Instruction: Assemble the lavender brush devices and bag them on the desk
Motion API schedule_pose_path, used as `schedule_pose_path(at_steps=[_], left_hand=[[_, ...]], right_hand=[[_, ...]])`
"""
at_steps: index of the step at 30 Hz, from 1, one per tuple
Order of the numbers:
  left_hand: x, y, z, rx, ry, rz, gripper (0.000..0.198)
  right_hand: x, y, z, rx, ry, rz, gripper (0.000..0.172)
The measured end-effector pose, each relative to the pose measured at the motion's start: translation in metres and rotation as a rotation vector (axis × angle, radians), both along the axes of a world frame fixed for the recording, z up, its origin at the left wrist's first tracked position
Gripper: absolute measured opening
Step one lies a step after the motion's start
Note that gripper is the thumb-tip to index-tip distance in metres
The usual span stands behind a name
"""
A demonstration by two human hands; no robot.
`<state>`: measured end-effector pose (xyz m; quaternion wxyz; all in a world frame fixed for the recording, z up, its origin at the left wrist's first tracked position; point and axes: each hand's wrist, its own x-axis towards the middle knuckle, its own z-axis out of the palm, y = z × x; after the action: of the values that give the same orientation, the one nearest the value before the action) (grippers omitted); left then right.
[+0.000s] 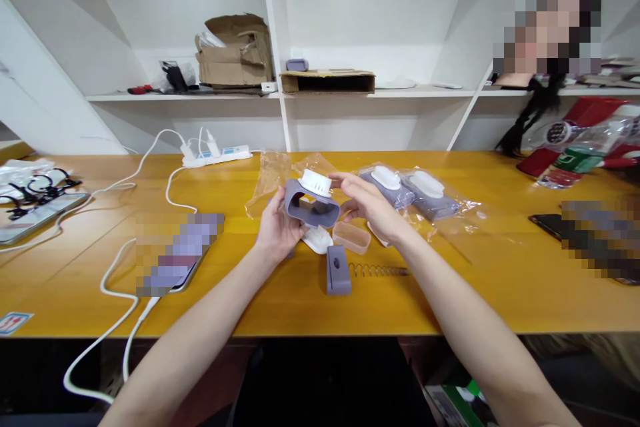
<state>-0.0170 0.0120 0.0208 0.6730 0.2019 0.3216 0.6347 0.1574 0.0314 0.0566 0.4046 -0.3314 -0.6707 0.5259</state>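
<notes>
My left hand [281,230] is closed round the side of a hollow grey-purple plastic housing [314,212], raised over the table. A white oval slotted piece [317,182] sits at the top of the housing, whose open end faces me. On the right, my right hand [373,208] has its fingers apart, the fingertips close to the white piece; whether they touch it I cannot tell. Below lie a white oval part [319,240], a translucent pinkish oval cup [352,237], a grey-purple block-like part [339,271] and a metal coil spring [377,271].
Two bagged grey-purple units with white tops [386,180] [427,185] lie behind my right hand. Clear plastic wrap [267,183] is at the back. Phones [183,260] and white cables [117,280] lie left, near a power strip [220,156]. A person is at the far right.
</notes>
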Motion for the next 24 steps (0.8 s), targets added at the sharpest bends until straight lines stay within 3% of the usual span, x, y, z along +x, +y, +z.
schedule_pose_path(at_steps=[9,13,16,18,21,24], left_hand=[[-0.001,0.003,-0.006,0.029,0.024,-0.011,0.038],[0.001,0.004,-0.009,0.109,0.08,0.176,0.032],[0.005,0.004,-0.014,0.279,0.217,0.425,0.041],[0.008,0.002,-0.018,0.431,0.383,0.561,0.05],[0.01,-0.002,-0.025,0.692,0.686,0.688,0.065],[0.01,-0.004,-0.032,0.921,0.866,0.734,0.082]], right_hand=[[-0.004,0.0,-0.003,-0.001,-0.094,0.012,0.04],[-0.003,0.0,-0.003,0.065,-0.091,-0.062,0.043],[-0.005,0.0,-0.006,0.061,-0.025,-0.067,0.055],[-0.009,0.002,-0.013,-0.056,0.05,-0.022,0.06],[-0.018,0.008,-0.027,-0.323,0.261,0.054,0.044],[-0.019,0.018,-0.037,-0.458,0.464,0.082,0.028]])
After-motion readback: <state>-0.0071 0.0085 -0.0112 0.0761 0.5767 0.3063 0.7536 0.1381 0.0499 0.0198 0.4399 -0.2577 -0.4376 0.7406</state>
